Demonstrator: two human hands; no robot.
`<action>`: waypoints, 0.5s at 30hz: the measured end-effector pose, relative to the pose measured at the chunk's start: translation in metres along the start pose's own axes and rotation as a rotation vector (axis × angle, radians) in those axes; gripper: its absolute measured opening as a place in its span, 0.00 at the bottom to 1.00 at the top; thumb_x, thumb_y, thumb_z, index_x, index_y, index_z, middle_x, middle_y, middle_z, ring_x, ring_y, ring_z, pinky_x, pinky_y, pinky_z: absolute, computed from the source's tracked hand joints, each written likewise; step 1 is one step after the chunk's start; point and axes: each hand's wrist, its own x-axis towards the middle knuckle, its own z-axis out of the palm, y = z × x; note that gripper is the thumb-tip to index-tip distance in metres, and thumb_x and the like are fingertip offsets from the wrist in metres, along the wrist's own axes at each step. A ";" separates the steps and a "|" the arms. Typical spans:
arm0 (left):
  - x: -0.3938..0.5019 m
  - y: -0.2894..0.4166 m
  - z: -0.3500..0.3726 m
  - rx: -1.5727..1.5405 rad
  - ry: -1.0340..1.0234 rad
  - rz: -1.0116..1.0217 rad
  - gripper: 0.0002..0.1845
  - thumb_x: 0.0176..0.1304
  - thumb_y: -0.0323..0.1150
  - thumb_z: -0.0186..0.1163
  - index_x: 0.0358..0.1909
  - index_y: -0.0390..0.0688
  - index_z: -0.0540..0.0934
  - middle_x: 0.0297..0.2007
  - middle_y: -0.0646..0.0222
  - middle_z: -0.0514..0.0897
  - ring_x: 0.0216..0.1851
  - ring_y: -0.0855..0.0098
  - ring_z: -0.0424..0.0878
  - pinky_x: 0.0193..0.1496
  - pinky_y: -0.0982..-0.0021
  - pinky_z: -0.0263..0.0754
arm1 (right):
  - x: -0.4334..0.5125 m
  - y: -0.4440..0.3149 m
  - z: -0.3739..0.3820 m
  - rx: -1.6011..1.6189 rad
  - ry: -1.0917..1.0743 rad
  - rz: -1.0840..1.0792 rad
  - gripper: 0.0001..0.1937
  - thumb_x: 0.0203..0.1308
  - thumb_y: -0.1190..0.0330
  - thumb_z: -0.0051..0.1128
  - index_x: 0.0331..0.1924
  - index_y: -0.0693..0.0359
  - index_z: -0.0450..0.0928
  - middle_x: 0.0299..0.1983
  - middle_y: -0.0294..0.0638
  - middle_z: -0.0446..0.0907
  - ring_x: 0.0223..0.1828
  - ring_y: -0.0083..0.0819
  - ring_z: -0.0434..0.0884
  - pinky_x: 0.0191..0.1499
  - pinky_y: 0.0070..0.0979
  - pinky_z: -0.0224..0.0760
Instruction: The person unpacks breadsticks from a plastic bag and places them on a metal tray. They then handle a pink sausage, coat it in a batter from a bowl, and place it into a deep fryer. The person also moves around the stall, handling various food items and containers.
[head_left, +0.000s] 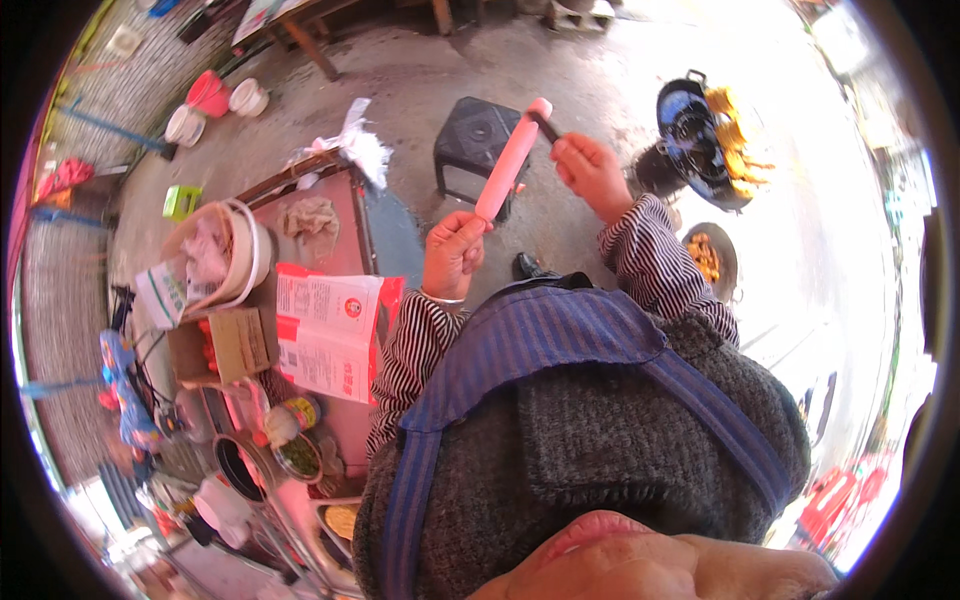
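Note:
My left hand (455, 255) grips the lower end of a long pink sausage (508, 166), which slants up and to the right. Closed around a dark-handled knife (546, 128) is my right hand (591, 174); the knife touches the sausage near its upper end. Behind the sausage stands a black plastic stool (477, 135). To the left of my left hand, a red and white printed plastic package (330, 330) lies on the pink tabletop (349, 225), with a crumpled cloth (311, 223) above it.
At right is a black wok (686, 142) with golden fried food (726, 135) along its side, and below it a smaller pan of food (705, 255). A white bucket (251, 255), a cardboard box (238, 345) and a bowl of chopped greens (298, 456) are at left.

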 end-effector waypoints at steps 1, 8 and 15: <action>0.005 -0.004 0.002 0.109 0.042 0.027 0.07 0.63 0.31 0.54 0.30 0.39 0.75 0.14 0.79 0.67 0.11 0.87 0.58 0.14 0.83 0.49 | -0.006 -0.003 -0.010 0.037 0.093 0.007 0.11 0.61 0.67 0.48 0.29 0.66 0.74 0.16 0.33 0.69 0.18 0.15 0.66 0.21 0.16 0.58; 0.031 -0.044 0.040 0.849 0.090 0.362 0.05 0.59 0.29 0.58 0.28 0.38 0.76 0.17 0.74 0.73 0.15 0.83 0.64 0.18 0.79 0.56 | -0.069 0.015 -0.016 -0.461 0.161 -0.255 0.08 0.61 0.69 0.48 0.29 0.65 0.73 0.16 0.39 0.71 0.18 0.22 0.70 0.23 0.21 0.63; 0.050 -0.096 0.098 1.277 -0.117 0.800 0.04 0.58 0.28 0.58 0.31 0.38 0.77 0.17 0.63 0.74 0.18 0.76 0.72 0.22 0.74 0.65 | -0.115 0.034 -0.070 -0.394 0.279 -0.114 0.10 0.60 0.68 0.48 0.26 0.66 0.72 0.16 0.40 0.71 0.18 0.23 0.70 0.22 0.23 0.63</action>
